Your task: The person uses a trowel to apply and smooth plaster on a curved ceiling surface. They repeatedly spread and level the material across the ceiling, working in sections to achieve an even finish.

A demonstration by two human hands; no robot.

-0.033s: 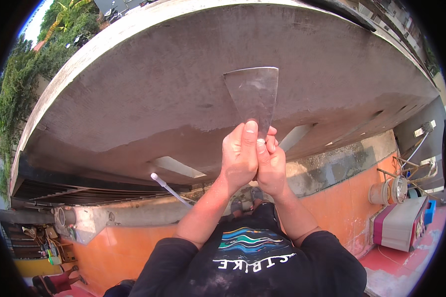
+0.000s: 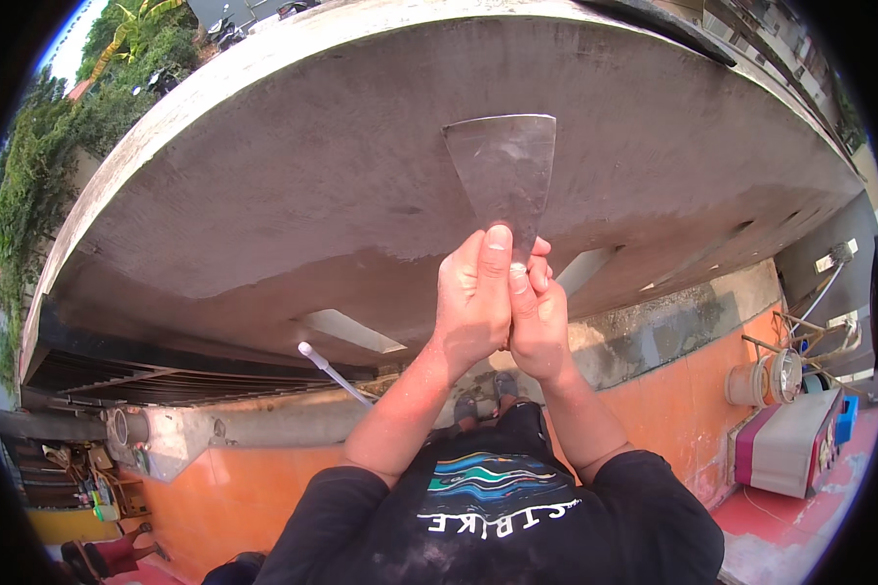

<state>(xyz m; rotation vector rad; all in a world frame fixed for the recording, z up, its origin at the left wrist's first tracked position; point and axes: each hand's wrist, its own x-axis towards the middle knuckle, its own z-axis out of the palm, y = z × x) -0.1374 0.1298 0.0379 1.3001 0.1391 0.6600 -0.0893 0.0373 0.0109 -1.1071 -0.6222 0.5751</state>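
A wide metal scraper [image 2: 505,168] points away from me, its flared blade up against the grey plastered wall [image 2: 293,175]. My left hand [image 2: 473,297] grips it at the narrow end, with the thumb laid along the blade's base. Close beside it, my right hand [image 2: 539,317] is also closed on the scraper, its thumb next to the left one. Both hands hide the handle. The wall's upper part looks lighter and drier, while a darker, damp-looking band runs along its lower part.
Slots [image 2: 351,330] open through the lower wall, near a white-tipped pole [image 2: 327,366]. Dark metal bars [image 2: 166,375] stand at left. Buckets [image 2: 748,382] and a striped box-like thing [image 2: 785,444] are at right, by an orange floor [image 2: 644,414]. Another person's legs [image 2: 117,556] show at lower left.
Both hands and the scraper have shifted slightly up the wall and a little to the right. The grip looks the same.
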